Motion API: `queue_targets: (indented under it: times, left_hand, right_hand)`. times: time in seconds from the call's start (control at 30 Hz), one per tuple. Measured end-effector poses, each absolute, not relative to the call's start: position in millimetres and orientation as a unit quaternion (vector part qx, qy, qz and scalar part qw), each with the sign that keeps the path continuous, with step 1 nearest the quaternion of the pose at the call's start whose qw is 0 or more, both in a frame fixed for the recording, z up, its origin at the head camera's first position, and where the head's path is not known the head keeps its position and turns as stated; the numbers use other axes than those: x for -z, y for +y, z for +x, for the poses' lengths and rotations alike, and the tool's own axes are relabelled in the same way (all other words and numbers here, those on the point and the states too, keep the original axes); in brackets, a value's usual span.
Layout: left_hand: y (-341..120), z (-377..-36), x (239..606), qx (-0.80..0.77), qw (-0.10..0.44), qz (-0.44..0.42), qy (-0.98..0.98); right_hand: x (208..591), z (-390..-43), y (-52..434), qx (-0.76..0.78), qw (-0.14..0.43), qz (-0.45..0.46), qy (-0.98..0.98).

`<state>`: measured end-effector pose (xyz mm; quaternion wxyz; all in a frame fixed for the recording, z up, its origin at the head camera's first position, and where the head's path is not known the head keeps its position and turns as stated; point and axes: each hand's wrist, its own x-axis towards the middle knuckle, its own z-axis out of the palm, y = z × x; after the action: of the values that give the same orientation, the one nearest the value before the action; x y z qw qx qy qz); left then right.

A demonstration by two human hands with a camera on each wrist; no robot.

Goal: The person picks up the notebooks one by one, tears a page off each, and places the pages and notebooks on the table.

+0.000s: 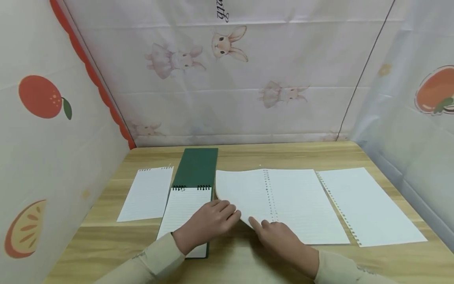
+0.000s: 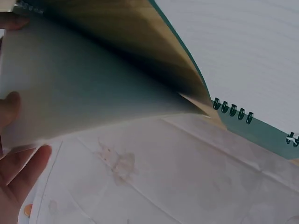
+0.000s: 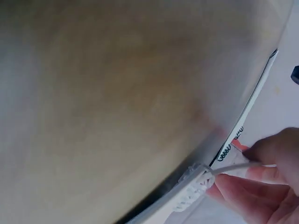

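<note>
A spiral-bound lined notebook (image 1: 308,197) lies open on the table, its near left corner raised. My left hand (image 1: 213,219) grips the lower left corner of its left-hand pages (image 1: 241,185); the left wrist view shows their pale underside (image 2: 79,93) curving up. Near the white binding (image 3: 194,186), my right hand (image 1: 280,238) pinches the near edge of those same pages between thumb and fingers (image 3: 271,149). Beneath my left forearm is a green top-spiral notepad (image 1: 195,167), flipped open to a lined page.
One torn-out sheet (image 1: 147,195) lies left of the notepad, and a larger torn sheet (image 1: 372,207) lies right of the notebook. Fabric walls with printed rabbits (image 1: 230,43) and fruit enclose the wooden table (image 1: 276,154) at the back and sides.
</note>
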<state>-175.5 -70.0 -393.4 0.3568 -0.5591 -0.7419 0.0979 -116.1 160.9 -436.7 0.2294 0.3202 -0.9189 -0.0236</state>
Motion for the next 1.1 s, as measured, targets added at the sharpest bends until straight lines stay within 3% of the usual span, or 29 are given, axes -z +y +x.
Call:
queue_targets:
  times: [0.1,0.23,0.4,0.5,0.63,0.93,1.1]
  left_hand:
    - [-71.4,-182.9,391.2,-0.043,0.362,-0.55,-0.751]
    - [-80.5,-208.2,391.8,0.061,0.324,-0.523,-0.786]
    - [-92.6,-252.0,394.8,0.165,0.233,-0.466,-0.837]
    - [-91.7,-267.3,392.8,0.179,0.211,-0.463,-0.842]
    - [-78.5,-271.3,381.7,0.198,0.242,-0.49,-0.814]
    - [-29.3,-261.9,353.3,0.197,0.316,-0.517,-0.771]
    - [-27.5,-252.5,358.2,0.197,0.318,-0.494,-0.785]
  right_hand:
    - [433.7,-114.5,160.0,-0.004,0.213,0.307,-0.928]
    - [429.7,-112.9,162.4,-0.064,0.186,0.296,-0.935]
    - [431.7,-111.2,169.4,-0.111,0.239,0.308,-0.914]
    - [429.9,-108.2,174.9,-0.149,0.267,0.307,-0.901]
    - [415.2,-103.9,177.8,-0.177,0.293,0.288,-0.894]
    - [359.8,-108.9,175.8,-0.161,0.432,0.274,-0.844]
    - [351.2,-100.5,196.0,-0.207,0.412,0.204,-0.864]
